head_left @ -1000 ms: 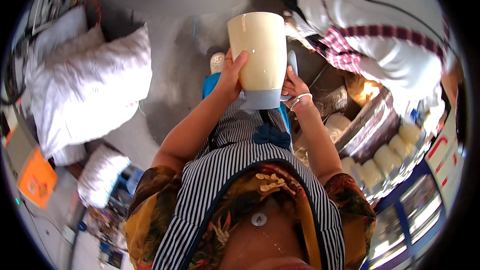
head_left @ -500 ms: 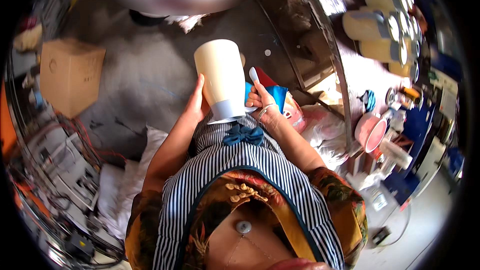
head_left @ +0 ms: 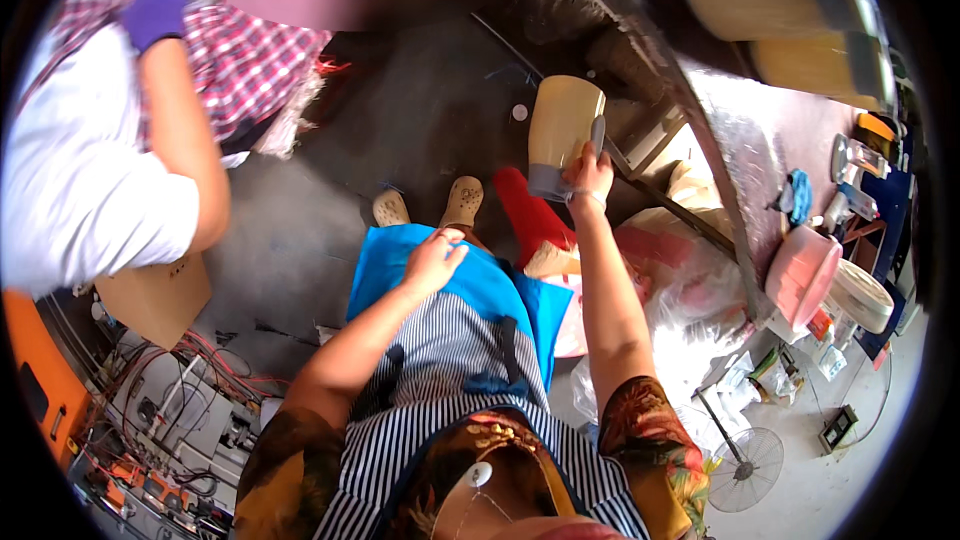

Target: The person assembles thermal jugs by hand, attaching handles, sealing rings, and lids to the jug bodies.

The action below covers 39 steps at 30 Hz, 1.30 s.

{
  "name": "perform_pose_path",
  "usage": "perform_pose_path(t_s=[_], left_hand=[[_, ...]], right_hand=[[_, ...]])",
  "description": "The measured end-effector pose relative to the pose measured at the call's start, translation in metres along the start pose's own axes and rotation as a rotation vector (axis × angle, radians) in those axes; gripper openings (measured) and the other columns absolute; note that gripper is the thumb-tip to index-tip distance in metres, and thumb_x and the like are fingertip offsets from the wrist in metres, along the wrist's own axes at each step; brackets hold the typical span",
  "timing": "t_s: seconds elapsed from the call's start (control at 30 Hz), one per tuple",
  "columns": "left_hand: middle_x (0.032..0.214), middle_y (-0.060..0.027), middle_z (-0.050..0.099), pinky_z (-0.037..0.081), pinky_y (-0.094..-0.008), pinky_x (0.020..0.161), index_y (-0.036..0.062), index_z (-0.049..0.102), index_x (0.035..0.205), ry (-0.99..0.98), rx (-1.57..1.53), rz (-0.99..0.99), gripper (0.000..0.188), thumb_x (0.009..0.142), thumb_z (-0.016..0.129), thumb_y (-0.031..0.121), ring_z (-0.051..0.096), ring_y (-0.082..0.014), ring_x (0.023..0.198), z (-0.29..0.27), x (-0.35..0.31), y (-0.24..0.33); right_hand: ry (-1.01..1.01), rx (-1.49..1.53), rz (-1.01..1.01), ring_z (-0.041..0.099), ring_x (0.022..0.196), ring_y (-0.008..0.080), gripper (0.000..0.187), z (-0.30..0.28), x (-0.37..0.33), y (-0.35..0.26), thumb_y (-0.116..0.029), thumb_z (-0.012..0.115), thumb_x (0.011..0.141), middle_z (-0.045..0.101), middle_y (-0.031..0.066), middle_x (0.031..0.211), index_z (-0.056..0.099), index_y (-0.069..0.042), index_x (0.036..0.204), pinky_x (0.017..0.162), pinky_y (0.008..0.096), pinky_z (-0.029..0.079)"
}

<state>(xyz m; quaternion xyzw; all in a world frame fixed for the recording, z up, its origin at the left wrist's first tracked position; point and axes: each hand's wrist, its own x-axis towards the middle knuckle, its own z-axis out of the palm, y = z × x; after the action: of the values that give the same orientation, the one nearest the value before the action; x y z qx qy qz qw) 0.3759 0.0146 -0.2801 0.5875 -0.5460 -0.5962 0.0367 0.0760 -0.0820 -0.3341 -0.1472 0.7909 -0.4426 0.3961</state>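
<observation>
Head view: gripping cream jug (head_left: 562,130) by its handle (head_left: 597,132) with right hand (head_left: 590,172), left of table (head_left: 742,105); holding loosely spread left hand (head_left: 432,262) over blue cloth (head_left: 378,258)

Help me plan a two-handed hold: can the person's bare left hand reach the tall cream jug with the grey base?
Probably yes. The left hand looks empty over the bright blue cloth, and the jug is uncovered on its left side; the bare right hand holds the handle side, so the way seems free.
</observation>
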Motion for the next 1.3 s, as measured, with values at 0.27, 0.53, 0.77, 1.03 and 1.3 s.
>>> perform_pose_path(t_s=[0.27,0.53,0.77,1.03,1.3], left_hand=[[0.121,-0.0114,0.059,0.047,-0.0425,0.096,0.0056,0.061,0.115,0.008,0.268,0.383,0.031,0.09,0.062,0.023,0.055,-0.032,0.116,0.042,0.127,0.002],[0.117,-0.0089,0.06,0.045,-0.0424,0.096,0.0109,0.061,0.12,-0.339,0.529,0.713,0.048,0.077,0.073,0.029,0.057,-0.0279,0.109,0.03,0.196,-0.013],[0.12,-0.0081,0.056,0.044,-0.0424,0.095,0.01,0.059,0.125,-0.118,0.713,0.687,0.047,0.084,0.066,0.034,0.056,-0.0282,0.108,0.003,0.27,-0.021],[0.123,-0.0064,0.058,0.045,-0.0416,0.095,0.0102,0.059,0.127,0.044,0.687,0.689,0.047,0.085,0.067,0.031,0.057,-0.0288,0.11,-0.038,0.32,-0.025],[0.119,-0.0063,0.059,0.046,-0.0412,0.093,0.01,0.061,0.123,0.084,0.67,0.738,0.044,0.085,0.069,0.029,0.059,-0.0289,0.106,-0.046,0.323,-0.03]], right_hand=[[0.108,0.403,-0.208,0.043,0.049,0.0107,0.02,0.114,0.147,0.037,-0.021,0.058,0.097,0.042,-0.0001,0.058,0.046,-0.007,0.089,0.046,0.0312,0.043],[0.144,0.164,-0.204,0.05,0.049,0.0129,0.025,0.169,0.238,0.115,-0.024,0.058,0.097,0.051,0.0038,0.063,0.049,-0.001,0.094,0.044,0.0298,0.046],[0.136,0.166,-0.261,0.054,0.046,0.0132,0.026,0.162,0.233,0.124,-0.025,0.06,0.096,0.055,0.0065,0.064,0.052,-0.001,0.092,0.04,0.03,0.044],[0.087,0.225,-0.918,0.058,0.058,0.018,0.027,0.103,0.231,-0.038,-0.022,0.051,0.098,0.055,0.0076,0.062,0.052,-0.004,0.078,0.055,0.0329,0.047],[0.265,-0.492,-0.865,0.063,0.057,0.0305,0.032,0.134,0.249,0.009,-0.029,0.052,0.098,0.06,0.0151,0.062,0.06,0.0,0.085,0.058,0.0408,0.049]])
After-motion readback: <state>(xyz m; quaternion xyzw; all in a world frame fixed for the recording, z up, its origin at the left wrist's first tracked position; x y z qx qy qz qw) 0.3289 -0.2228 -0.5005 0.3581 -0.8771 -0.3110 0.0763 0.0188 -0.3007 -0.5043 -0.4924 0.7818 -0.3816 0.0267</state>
